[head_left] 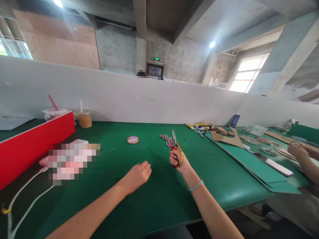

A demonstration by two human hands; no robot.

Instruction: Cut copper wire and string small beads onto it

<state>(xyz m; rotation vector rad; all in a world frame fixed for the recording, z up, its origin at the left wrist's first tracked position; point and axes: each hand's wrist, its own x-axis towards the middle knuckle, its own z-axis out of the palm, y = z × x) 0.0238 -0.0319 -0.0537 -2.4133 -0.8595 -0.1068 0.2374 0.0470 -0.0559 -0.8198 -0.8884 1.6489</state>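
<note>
One red panel (37, 146) left of the scissors (174, 138) half-hides a cup (51, 114).

Our left hand (138, 175) is hiding its palm; near the table's (159, 202) far edge, a red panel (42, 142) is partly hiding a cup (52, 114).

Grey walls (117, 49) look pretty raw tbh, bright window (246, 76) right, white partition (149, 99) behind the green desk (154, 205).
</note>
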